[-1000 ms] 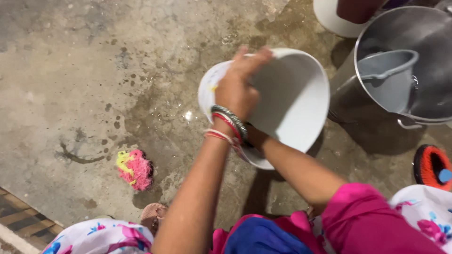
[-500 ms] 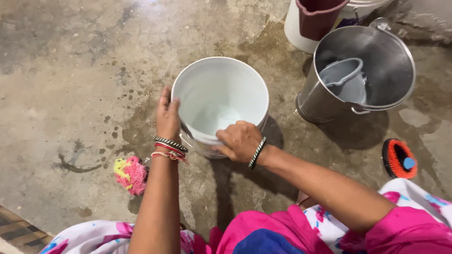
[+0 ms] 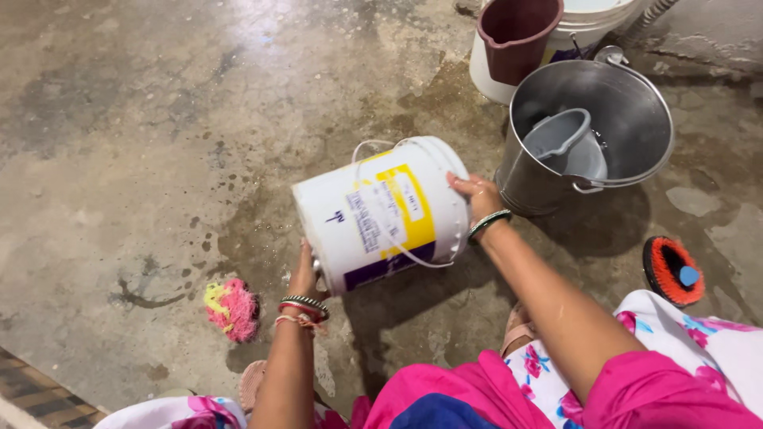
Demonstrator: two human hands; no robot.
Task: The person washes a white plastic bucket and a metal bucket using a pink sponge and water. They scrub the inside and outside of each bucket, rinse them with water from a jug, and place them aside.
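1. Wet, stained grey concrete floor fills the view from above, with darker damp patches around the middle.
2. Near the centre of the floor, a white plastic bucket with a yellow and purple label and a thin wire handle is tipped on its side. Its long axis runs from lower left to upper right, with the base toward the lower left. The mouth faces away to the upper right, toward the metal pail, and cannot be seen.
3. Left hand is pressed against the bucket's base at the lower left end, fingers together and partly hidden behind the bucket. Beaded and metal bangles ring that wrist.
4. Right hand grips the rim at the upper right end, fingers curled over the edge, a green bangle on the wrist. So one hand holds each end of the bucket, and both touch it.
5. Just beside the right hand stands a shiny steel pail with a grey plastic jug inside it.
6. Behind the pail, at the top edge of the floor, a maroon plastic pot sits in another white bucket.
7. A pink and yellow scrubbing pad lies on the floor left of the left wrist, apart from it.
8. An orange-bristled brush with a blue top lies near the right edge.
9. Bright pink and floral clothing covers the person's knees along the bottom edge.
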